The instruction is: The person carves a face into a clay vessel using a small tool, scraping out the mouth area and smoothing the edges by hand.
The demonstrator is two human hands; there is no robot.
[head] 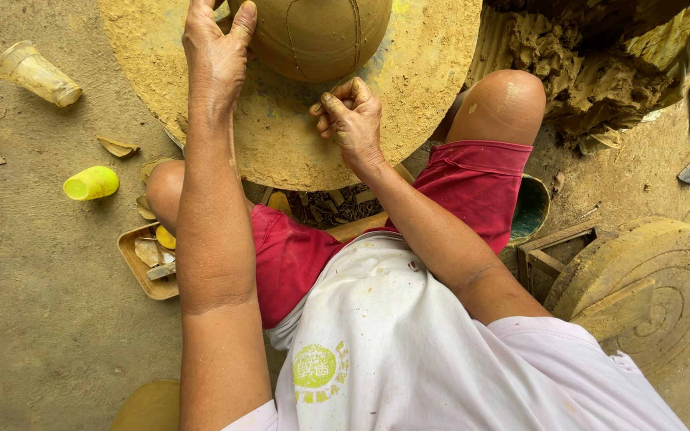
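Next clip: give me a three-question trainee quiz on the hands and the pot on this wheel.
1. True or false: the left hand rests flat against the clay pot.
2. Which thing lies on the ground left of the person's knee?
A. a yellow cup on its side
B. a metal bucket
C. a glass bottle
3. Fill in: the right hand is curled into a loose ____ beside the pot, over the round wheel.

Key: 1 true; 2 A; 3 fist. Whether the right hand grips a small tool cannot be told.
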